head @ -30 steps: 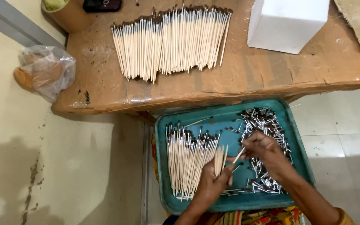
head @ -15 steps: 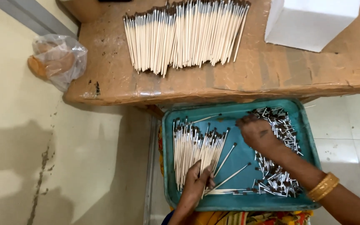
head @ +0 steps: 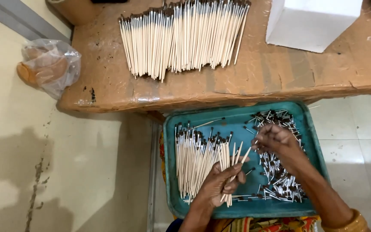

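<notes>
Sticks (head: 227,169), thin and pale, a small fan of them, held loosely in my left hand (head: 218,185), fingers curled narrow about their lower ends; tips splay unevenly, so a slack squeeze could let one slide out into the teal tray (head: 171,172). Right hand (head: 275,139), fingers pinched close over the heap of metal ferrules (head: 280,180); whether it holds one I cannot tell. Ferrules lie tangled, and a hasty pick may drag neighbours over the rim. Finished brushes (head: 193,165) lie just beside my left hand, easily knocked askew. Beyond, a wooden table (head: 280,81) bearing a long row of brushes (head: 185,36) and a white box (head: 312,19).
</notes>
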